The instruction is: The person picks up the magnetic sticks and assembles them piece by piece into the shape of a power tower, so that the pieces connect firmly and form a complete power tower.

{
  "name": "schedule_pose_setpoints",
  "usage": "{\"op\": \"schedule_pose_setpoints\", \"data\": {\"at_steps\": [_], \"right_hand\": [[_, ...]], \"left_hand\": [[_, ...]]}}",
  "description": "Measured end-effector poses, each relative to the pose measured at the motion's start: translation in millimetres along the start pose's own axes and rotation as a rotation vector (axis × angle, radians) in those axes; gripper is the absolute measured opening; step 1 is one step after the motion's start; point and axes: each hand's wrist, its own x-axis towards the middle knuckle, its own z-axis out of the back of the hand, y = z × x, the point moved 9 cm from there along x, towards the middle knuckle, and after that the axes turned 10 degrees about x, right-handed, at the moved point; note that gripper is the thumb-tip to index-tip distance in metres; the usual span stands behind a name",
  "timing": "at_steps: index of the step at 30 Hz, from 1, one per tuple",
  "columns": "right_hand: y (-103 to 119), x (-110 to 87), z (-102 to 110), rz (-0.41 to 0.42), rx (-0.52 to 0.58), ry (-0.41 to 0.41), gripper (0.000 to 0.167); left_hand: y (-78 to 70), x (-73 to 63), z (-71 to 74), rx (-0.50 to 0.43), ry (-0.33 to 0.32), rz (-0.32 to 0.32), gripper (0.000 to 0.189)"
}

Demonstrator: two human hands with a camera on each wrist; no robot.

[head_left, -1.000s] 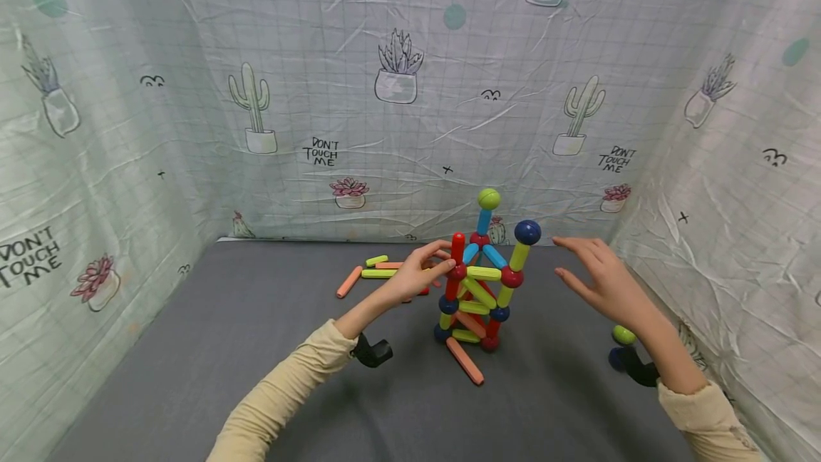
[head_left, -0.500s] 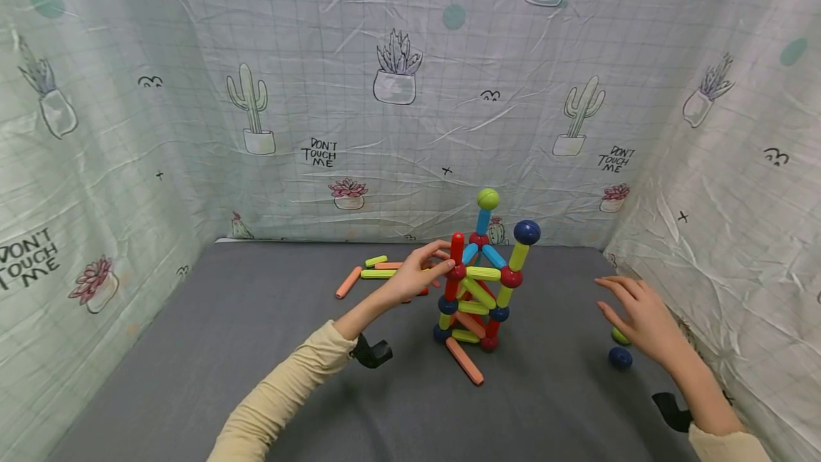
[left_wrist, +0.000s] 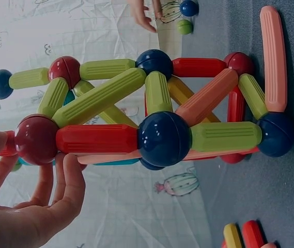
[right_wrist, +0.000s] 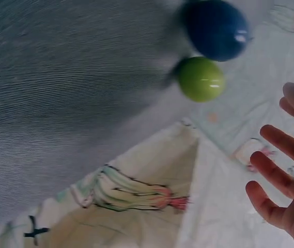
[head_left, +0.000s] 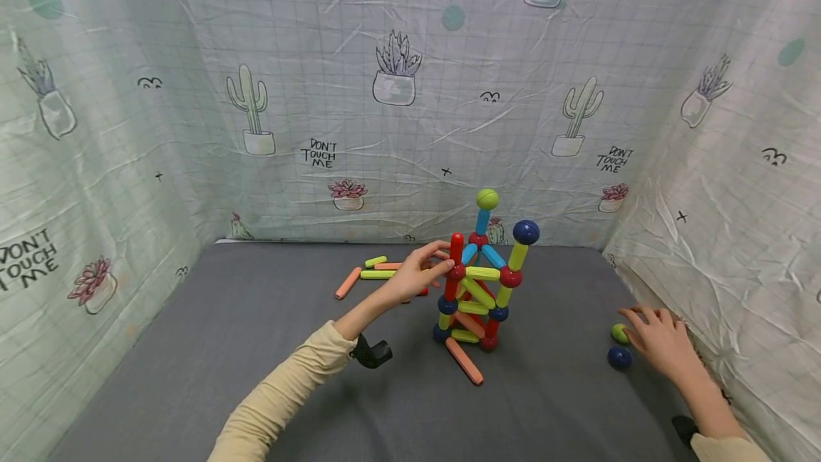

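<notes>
A tower of coloured rods and balls [head_left: 474,307] stands on the grey table, with a green ball [head_left: 487,199] and a dark blue ball [head_left: 526,232] on its upper posts. At its left upper corner, my left hand [head_left: 413,281] pinches the short upright red rod [head_left: 457,245] just over a red ball [left_wrist: 42,139]; its other fingers lie behind that joint. Over at the right, my right hand [head_left: 665,344] hovers with fingers spread beside a loose green ball [head_left: 619,334] and a loose dark blue ball [head_left: 619,358]. In the right wrist view its fingertips are apart from both balls.
Loose rods [head_left: 378,274] in green, orange and red lie behind the left forearm. One orange rod [head_left: 465,361] sticks out from the tower's base toward the front. A printed cloth [head_left: 288,184] hangs around the table's back and sides.
My right hand has drawn away from the tower's right side, moving right and down to the two loose balls. My left hand and the tower have stayed in place.
</notes>
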Motion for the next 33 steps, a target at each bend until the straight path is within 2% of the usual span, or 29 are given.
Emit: {"op": "schedule_pose_setpoints", "data": {"at_steps": [1, 6, 13, 24, 33], "right_hand": [[-3, -1.7, -4, -0.012, -0.006, 0.022, 0.024], [-18, -9.6, -24, -0.089, 0.020, 0.155, 0.040], [-29, -13.7, -41, -0.147, 0.100, 0.276, 0.032], [-40, -12.9, -51, -0.148, 0.105, 0.294, 0.037], [-46, -2.5, -54, -0.158, 0.108, 0.274, 0.031]], "left_hand": [[0.6, 0.0, 0.1, -0.001, -0.002, -0.001, 0.038], [0.6, 0.0, -0.7, 0.001, 0.000, -0.012, 0.038], [0.6, 0.3, 0.1, 0.001, -0.003, -0.010, 0.037], [0.0, 0.5, -0.1, 0.000, 0.011, 0.000, 0.039], [-21.5, -9.2, 3.3, 0.007, 0.029, 0.018, 0.038]]}}
